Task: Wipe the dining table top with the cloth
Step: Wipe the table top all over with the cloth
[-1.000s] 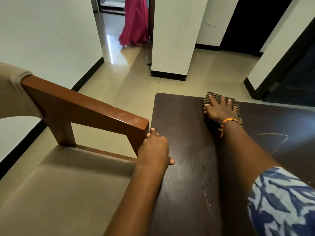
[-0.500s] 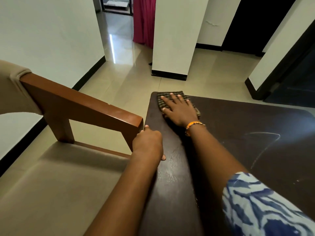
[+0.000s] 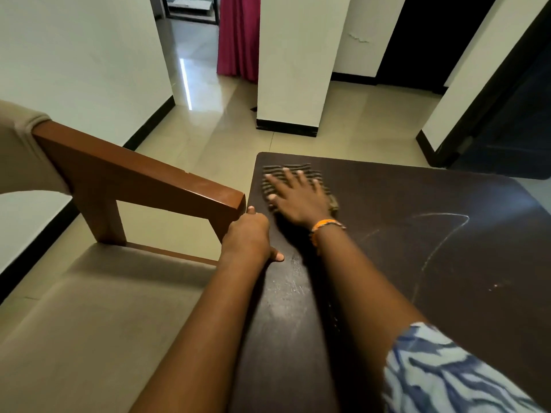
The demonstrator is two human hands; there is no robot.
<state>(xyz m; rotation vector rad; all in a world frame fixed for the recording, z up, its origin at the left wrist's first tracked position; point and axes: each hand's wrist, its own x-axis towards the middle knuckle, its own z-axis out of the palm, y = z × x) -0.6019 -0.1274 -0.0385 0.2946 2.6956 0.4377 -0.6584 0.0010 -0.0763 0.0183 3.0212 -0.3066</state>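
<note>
The dark brown table top (image 3: 447, 248) fills the right half of the view. A checked brown cloth (image 3: 275, 171) lies near its far left corner. My right hand (image 3: 298, 198) presses flat on the cloth with fingers spread, an orange band on the wrist. My left hand (image 3: 249, 238) grips the table's left edge, thumb on top, just beside the chair arm. Pale scratch lines mark the table surface to the right.
A beige cushioned chair with a wooden arm (image 3: 143, 180) stands tight against the table's left edge. Beyond the table are a tiled floor, a white pillar (image 3: 295, 70), a magenta curtain (image 3: 238, 37) and a dark doorway at right.
My right hand has slid the cloth leftward along the far edge into the far left corner. My left hand has kept its grip on the table edge.
</note>
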